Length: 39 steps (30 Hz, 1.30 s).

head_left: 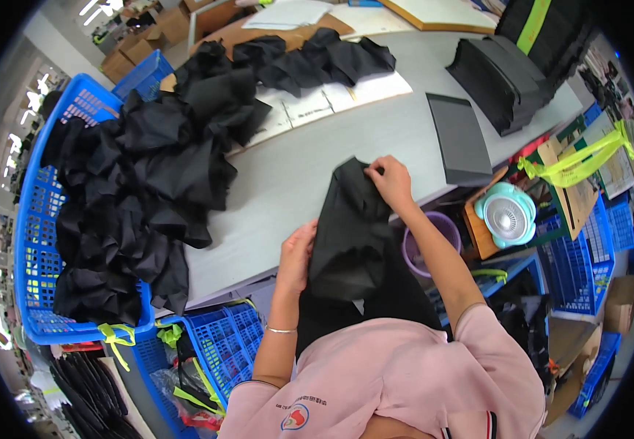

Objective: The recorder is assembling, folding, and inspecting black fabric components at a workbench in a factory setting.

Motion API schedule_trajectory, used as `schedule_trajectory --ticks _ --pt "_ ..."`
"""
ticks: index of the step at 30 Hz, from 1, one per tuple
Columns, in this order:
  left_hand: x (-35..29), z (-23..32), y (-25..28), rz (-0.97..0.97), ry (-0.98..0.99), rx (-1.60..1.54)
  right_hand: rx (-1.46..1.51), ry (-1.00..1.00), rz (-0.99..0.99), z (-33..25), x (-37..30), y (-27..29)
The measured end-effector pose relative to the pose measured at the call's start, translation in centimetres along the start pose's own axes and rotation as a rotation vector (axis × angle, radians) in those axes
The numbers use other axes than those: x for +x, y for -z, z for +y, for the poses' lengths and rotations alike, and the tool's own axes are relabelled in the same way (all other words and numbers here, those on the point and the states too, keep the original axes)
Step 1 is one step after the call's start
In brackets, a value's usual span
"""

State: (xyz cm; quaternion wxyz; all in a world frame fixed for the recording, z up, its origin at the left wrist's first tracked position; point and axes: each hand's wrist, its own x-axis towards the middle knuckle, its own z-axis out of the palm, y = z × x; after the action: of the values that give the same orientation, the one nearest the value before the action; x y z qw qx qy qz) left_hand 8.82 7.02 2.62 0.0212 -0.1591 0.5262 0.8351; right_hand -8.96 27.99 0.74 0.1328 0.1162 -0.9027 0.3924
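Observation:
A black fabric piece (346, 241) hangs between my hands at the near edge of the grey table, its lower part over my lap. My right hand (391, 183) pinches its upper right corner between thumb and fingers. Along the left edge my left hand (299, 252) grips the same piece, with its fingertips partly hidden by the cloth. Folds and a sagging hollow show in the lower half of the fabric.
Crumpled black fabric pieces (163, 168) fill a blue basket (39, 241) at the left and spread onto the table (287, 175). Flat black panels (459, 135) and a thick stack (500, 80) lie at the right. Below them are a turquoise fan (507, 216) and a purple bin (445, 225).

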Motion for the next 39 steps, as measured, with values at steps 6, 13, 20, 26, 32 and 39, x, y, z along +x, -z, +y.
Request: schedule_trajectory --ticks 6,13,20,26,32,39 --pt "-6.7 -5.0 3.5 0.087 0.036 -0.175 -0.055 -0.093 0.016 0.0 0.2 -0.5" --pt "-9.6 -8.0 1.2 0.237 0.176 -0.229 -0.065 -0.1 0.039 -0.1 -0.5 -0.5" --pt "-8.5 -7.3 0.0 0.416 0.157 -0.071 -0.066 -0.074 0.063 0.3 -0.6 -0.8" --pt "-8.7 -6.8 -0.8 0.47 0.111 -0.023 -0.049 -0.075 0.078 0.2 -0.5 -0.6" --pt "-8.5 -6.7 -0.7 0.521 0.181 -0.01 -0.033 -0.066 0.093 0.3 -0.8 -0.7" --pt "-7.9 -6.6 -0.9 0.523 0.201 -0.029 -0.02 -0.054 0.126 0.4 -0.9 -0.7"
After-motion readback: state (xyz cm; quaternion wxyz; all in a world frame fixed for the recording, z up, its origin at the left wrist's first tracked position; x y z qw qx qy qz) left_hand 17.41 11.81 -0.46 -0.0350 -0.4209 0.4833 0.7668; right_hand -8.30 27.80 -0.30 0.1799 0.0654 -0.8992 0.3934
